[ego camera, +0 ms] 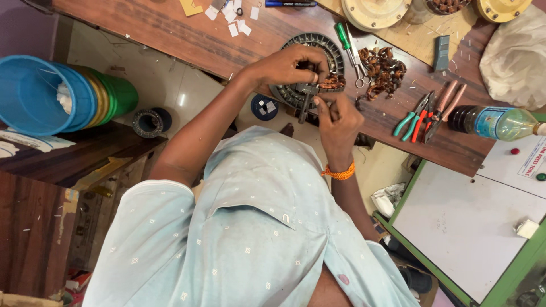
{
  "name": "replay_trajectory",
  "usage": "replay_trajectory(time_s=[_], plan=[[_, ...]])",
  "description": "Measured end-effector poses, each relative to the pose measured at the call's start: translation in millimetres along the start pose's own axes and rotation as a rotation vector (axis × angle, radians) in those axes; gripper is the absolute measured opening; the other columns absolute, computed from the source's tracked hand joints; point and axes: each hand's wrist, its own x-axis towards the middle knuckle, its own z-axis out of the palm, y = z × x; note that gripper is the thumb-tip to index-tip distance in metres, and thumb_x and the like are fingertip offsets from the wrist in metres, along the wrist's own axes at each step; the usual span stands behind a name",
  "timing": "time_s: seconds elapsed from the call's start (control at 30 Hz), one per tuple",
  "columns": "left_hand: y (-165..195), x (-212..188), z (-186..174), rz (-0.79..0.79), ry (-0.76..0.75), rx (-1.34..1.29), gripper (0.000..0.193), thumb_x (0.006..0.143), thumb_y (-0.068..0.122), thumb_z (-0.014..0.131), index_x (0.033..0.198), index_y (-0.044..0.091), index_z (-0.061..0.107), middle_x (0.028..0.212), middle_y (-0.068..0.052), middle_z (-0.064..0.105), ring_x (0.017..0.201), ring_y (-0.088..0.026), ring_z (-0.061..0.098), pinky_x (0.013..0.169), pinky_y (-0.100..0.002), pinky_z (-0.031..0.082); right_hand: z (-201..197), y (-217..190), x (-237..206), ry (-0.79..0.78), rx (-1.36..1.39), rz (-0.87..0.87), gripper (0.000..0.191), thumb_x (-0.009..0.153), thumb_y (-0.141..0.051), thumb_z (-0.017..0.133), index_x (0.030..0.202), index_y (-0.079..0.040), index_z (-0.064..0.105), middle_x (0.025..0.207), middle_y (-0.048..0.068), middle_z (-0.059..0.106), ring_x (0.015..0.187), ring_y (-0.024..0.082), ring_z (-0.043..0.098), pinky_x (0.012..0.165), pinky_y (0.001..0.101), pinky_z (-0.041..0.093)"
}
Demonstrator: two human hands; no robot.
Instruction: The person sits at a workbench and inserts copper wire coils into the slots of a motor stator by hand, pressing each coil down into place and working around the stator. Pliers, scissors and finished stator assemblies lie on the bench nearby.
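A brown wooden surface [187, 40] is running slantwise across the top of the view, above a pale tiled floor, with a white, green-edged cabinet top [455, 222] sitting at the lower right. A stack of plastic buckets [62, 94], blue outermost, is lying on its side at the left. A crumpled pale plastic bag [515, 57] is resting at the far right of the surface, and a plastic bottle [492, 122] is lying on its side below it. Two cream round covers [372, 11] are showing along the top edge.

At the near edge of the surface, a round grey motor stator [321, 45] with slotted rim is lying, partly over the edge. The left hand [284, 65] is curling over its near rim, fingers closed on the stator and on the head of a dark pair of pliers [306, 96]. The right hand [335, 116], an orange thread at its wrist, is gripping the work from below, thumb up beside the pliers' handles; copper winding wire [333, 82] is showing just between the two hands.

A heap of pulled copper wire [384, 71] is lying just right of the stator. Scissors [355, 62] and a green-handled screwdriver [343, 35] are lying between them. Several pliers [429, 113] with green, red and pink handles are lying near the bottle. White paper scraps [233, 17] are scattering over the far part.
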Motion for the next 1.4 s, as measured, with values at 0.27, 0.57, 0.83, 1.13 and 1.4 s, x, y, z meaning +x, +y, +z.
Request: replay_trajectory(time_s=[0.27,0.57,0.83,1.13,1.4], plan=[[3,6,-2,0.049,-0.054,0.184,0.02,0.094,0.022,0.059,0.1,0.003,0.06,0.096,-0.007,0.06,0.094,-0.022,0.059,0.087,-0.042,0.048,13,26,-22,0.009,0.393,0.201,0.007,0.097,-0.001,0.074,0.095,0.0,0.067,0.07,-0.002,0.047,0.061,0.005,0.033,0.054,0.0278,0.025],[34,-19,25,0.117,0.158,0.742,0.042,0.085,0.039,0.079,0.109,0.009,0.062,0.106,-0.009,0.058,0.103,-0.031,0.053,0.086,-0.046,0.044,24,69,-27,0.034,0.172,-0.034,0.009,0.091,0.002,0.076,0.089,0.0,0.068,0.068,0.002,0.056,0.058,0.007,0.042,0.053,0.0277,0.03],[27,-32,73,0.111,0.522,0.86,0.049,0.08,0.026,0.09,0.118,0.011,0.063,0.112,-0.005,0.058,0.103,-0.025,0.054,0.087,-0.043,0.041,-22,48,-3,0.036,0.074,-0.089,0.008,0.092,0.002,0.078,0.095,0.001,0.07,0.081,0.008,0.057,0.068,0.016,0.049,0.062,0.0309,0.038],[32,-30,74,0.104,0.555,0.843,0.047,0.082,0.028,0.089,0.117,0.011,0.064,0.108,-0.005,0.058,0.1,-0.025,0.053,0.085,-0.043,0.039,-20,31,25,-0.04,0.07,-0.095,0.011,0.095,0.001,0.078,0.095,0.002,0.067,0.082,0.01,0.055,0.07,0.018,0.046,0.064,0.033,0.037],[54,-1,62,-0.264,0.603,0.549,0.03,0.085,0.035,0.078,0.099,0.01,0.07,0.084,-0.004,0.07,0.088,-0.026,0.064,0.077,-0.047,0.041,-15,43,61,-0.128,0.021,-0.111,0.008,0.091,0.0,0.079,0.095,0.001,0.072,0.079,0.007,0.055,0.068,0.015,0.048,0.063,0.0327,0.039]])
